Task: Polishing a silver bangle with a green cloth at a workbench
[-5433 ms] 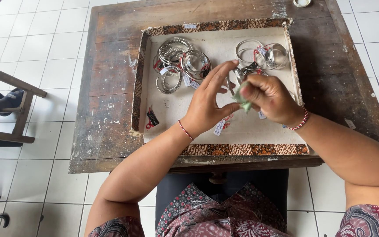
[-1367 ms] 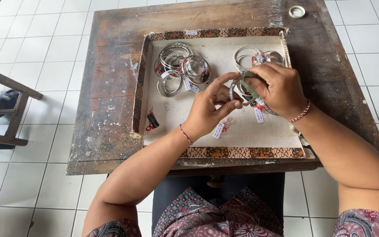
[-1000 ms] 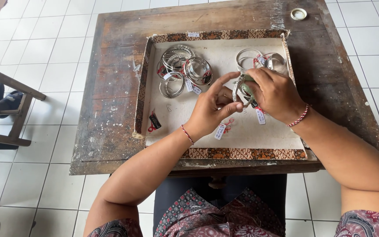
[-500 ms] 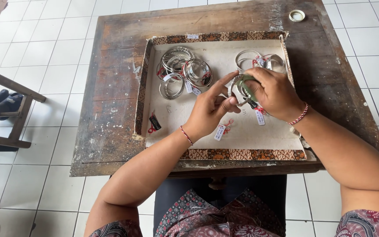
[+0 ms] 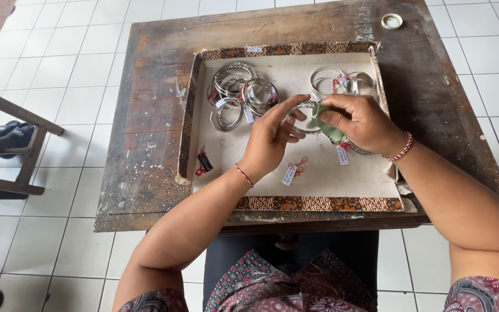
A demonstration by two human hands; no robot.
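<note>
1. Head view: your left hand [image 5: 272, 136] is partly closed, thumb and fingers pinching a silver bangle [image 5: 302, 114] by its near-left rim, with the forefinger stretched out along its top edge.
2. Your right hand [image 5: 365, 121] is closed, fingertips pressed together on a small green cloth [image 5: 321, 120], which lies against the bangle's right side.
3. The bangle is held just above the middle of the tray [image 5: 342, 188], between your two hands.
4. A white tag [image 5: 289, 174] on a red string lies on the tray floor just below your left hand.
5. A second white tag [image 5: 342, 155] shows under your right hand, beside another bangle partly hidden by your wrist.
6. A small dark label [image 5: 204, 161] with a red loop lies near the tray's left wall.
7. A heap of bangles [image 5: 238, 92], with small tags and red threads among them, sits in the far-left part of the tray; a smaller group [image 5: 342, 81] sits far-right.
8. The tray is shallow, pale inside, with a brown patterned border, on a worn wooden table [image 5: 145, 127].
9. A small round lid [image 5: 391, 21] rests near the table's far-right corner.
</note>
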